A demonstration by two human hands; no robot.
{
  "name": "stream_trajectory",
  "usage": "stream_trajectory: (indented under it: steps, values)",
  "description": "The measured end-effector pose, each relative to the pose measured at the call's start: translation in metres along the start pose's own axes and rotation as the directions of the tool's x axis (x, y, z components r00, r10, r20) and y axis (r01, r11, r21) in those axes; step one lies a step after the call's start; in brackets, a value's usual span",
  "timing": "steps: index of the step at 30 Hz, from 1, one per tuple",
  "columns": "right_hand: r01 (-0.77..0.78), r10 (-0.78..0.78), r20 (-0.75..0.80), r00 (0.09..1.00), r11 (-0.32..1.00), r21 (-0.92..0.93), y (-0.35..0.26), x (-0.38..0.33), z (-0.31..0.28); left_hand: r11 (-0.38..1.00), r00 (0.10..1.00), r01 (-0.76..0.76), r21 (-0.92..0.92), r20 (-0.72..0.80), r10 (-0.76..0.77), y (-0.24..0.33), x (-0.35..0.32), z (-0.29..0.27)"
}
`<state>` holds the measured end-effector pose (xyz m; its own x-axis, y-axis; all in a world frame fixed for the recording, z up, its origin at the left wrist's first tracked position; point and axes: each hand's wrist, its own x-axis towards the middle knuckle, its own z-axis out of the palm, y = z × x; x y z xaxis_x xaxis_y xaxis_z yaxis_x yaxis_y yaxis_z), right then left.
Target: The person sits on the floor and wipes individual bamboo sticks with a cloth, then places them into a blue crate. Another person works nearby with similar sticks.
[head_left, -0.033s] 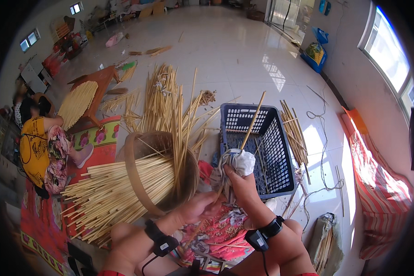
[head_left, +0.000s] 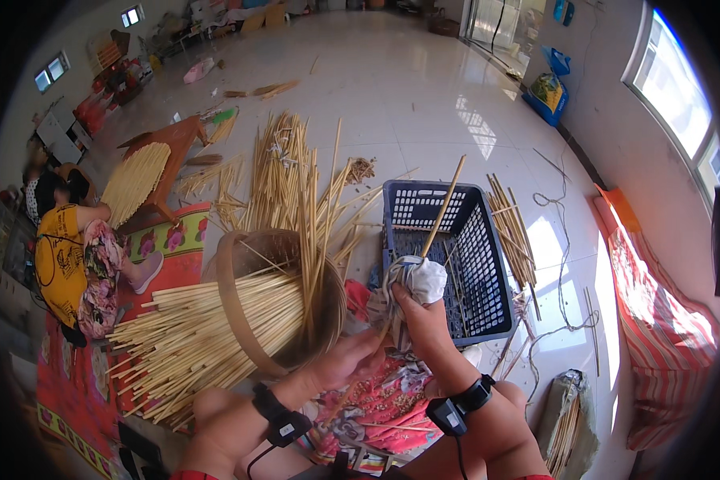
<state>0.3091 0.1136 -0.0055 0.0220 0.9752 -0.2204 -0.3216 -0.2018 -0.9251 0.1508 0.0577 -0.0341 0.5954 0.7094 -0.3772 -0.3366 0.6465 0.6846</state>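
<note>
The right hand (head_left: 418, 314) grips a white cloth (head_left: 421, 278) wrapped around a bamboo stick (head_left: 444, 206) (angled over the blue crate (head_left: 476, 272)); the left hand (head_left: 346, 358) pinches the stick's lower end beside the basket (head_left: 240, 320).

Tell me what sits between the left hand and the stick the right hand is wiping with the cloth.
Nothing visible does. The left hand already touches the lower end of the stick, just below the right hand, which grips the cloth around it.
</note>
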Motion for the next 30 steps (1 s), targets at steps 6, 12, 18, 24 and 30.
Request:
stream_trajectory:
  steps: [6, 12, 18, 24, 30]
  values:
    - [0.143, -0.137, -0.088, 0.987, 0.987, 0.076, -0.003, 0.019, -0.020, 0.955, 0.993, -0.090, 0.284, -0.048, 0.108, -0.012, 0.001, -0.005]
    - [0.250, -0.174, -0.323, 0.930, 0.946, 0.208, -0.082, 0.050, -0.096, 0.853, 0.997, -0.013, 0.521, 0.067, -0.026, -0.004, -0.013, -0.020]
    - [0.161, -0.120, -0.209, 0.971, 0.967, 0.196, -0.043, 0.029, -0.053, 0.737, 0.990, -0.134, 0.662, 0.057, 0.128, 0.018, -0.013, -0.004]
    - [-0.008, 0.011, -0.035, 0.999, 0.997, 0.079, 0.013, -0.010, 0.001, 0.835, 0.948, -0.289, 0.468, 0.017, 0.318, 0.006, 0.014, -0.006]
    - [0.064, -0.054, -0.048, 0.997, 0.971, 0.230, -0.041, 0.034, -0.039, 0.601, 0.886, -0.370, 0.708, 0.076, 0.456, -0.005, 0.009, -0.020]
